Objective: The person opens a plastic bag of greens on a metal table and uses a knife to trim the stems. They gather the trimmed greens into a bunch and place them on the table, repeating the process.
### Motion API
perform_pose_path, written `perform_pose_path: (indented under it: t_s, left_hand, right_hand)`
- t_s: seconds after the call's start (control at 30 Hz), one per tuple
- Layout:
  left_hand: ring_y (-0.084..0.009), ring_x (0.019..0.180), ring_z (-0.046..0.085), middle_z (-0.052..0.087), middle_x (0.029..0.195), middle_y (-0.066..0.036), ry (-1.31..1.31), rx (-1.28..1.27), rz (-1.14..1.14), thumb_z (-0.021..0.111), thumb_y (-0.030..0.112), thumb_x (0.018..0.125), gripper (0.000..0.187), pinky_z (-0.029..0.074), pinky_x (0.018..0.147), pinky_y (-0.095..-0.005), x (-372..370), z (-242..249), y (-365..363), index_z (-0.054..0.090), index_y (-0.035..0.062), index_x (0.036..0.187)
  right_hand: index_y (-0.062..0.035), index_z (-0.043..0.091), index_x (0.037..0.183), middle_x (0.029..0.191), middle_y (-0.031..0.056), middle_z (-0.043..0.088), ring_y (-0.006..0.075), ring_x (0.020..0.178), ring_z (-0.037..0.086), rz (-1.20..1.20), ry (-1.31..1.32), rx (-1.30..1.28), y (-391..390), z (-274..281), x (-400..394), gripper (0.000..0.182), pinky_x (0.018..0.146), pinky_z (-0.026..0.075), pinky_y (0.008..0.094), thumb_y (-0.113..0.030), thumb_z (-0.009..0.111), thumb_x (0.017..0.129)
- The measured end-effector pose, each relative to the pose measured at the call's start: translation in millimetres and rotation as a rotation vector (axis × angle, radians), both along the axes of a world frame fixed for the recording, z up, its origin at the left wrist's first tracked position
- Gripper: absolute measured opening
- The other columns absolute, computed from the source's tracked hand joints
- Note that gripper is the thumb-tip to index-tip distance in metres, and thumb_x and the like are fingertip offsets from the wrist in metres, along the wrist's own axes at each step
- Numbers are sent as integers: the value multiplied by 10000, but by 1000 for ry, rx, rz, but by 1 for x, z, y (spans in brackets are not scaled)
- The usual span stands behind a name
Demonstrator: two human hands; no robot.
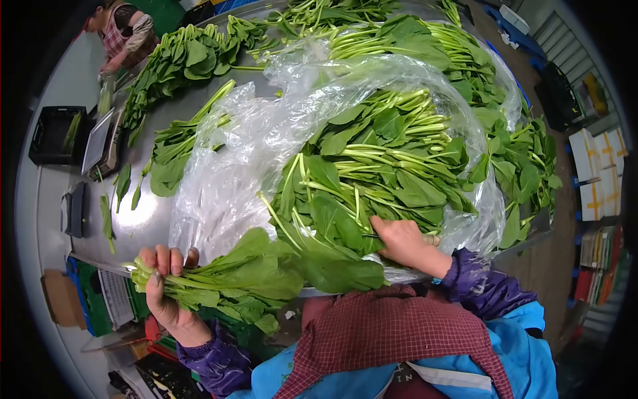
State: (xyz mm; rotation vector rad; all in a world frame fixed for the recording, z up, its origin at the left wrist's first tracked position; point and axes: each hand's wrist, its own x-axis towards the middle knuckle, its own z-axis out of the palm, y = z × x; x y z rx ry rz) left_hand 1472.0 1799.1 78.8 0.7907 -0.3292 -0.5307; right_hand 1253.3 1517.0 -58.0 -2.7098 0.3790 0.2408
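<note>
My left hand is wrapped round the pale stem ends of a bunch of leafy greens, held over the table's front edge with its leaves pointing right. At the near side of a large pile of greens, my right hand is closed among stems and leaves; what its fingers grip is partly hidden by the leaves. The pile lies in an open clear plastic bag spread over the metal table.
More greens line the table's back, with others at the right. A scale and a black crate stand at the left. A co-worker is at the far left. White boxes are stacked right.
</note>
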Motion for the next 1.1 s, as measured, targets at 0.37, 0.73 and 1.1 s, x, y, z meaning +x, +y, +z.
perform_pose_path:
  t_s: [0.37,0.73,1.1]
  left_hand:
    - [-173,692,496,416,789,-26,-19,113,-56,636,98,756,269,428,759,-400,-8,-4,-23,423,101,921]
    - [-176,655,505,479,753,-47,-110,391,51,687,123,704,317,469,677,-345,-17,-6,-53,498,34,942]
    - [-159,702,568,582,788,-67,-230,563,-149,678,-9,702,208,466,689,-282,-41,3,-79,556,-8,870]
  right_hand:
    - [38,533,1130,981,68,633,142,830,585,-722,-257,822,-78,118,-15,376,756,476,283,-122,600,796]
    - [-64,596,1035,934,12,605,102,694,527,-689,-777,112,-108,98,-54,288,511,402,219,-16,604,751]
    - [-45,619,885,957,87,616,249,736,628,-397,-619,-89,-107,74,-23,157,618,496,322,-146,654,770]
